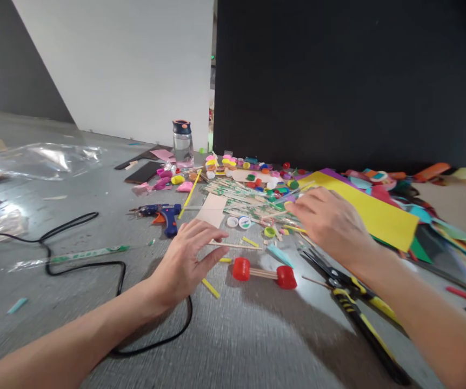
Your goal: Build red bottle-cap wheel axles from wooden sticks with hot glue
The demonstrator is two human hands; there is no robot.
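My left hand (186, 256) hovers over the grey table with thumb and fingers apart. A thin wooden stick (243, 247) shows in the gap between them and does not look gripped. My right hand (326, 216) has its fingertips pinched at the pile of paper-wrapped sticks (237, 193), on what looks like a bare wooden stick (277, 214). Between my hands lies a dumbbell-shaped piece: two red bottle caps (241, 269) at each end, apparently, joined by several sticks (263, 274). Scissors (334, 278) with black-and-yellow handles rest under my right forearm.
A blue hot glue gun (166, 213) lies left of the sticks; a black cable (123, 270) loops nearby. Behind are coloured bottle caps (257, 181) and a water bottle (182, 145). Yellow sheet (379, 216) and scraps fill the right. Plastic bag (42, 159) lies far left.
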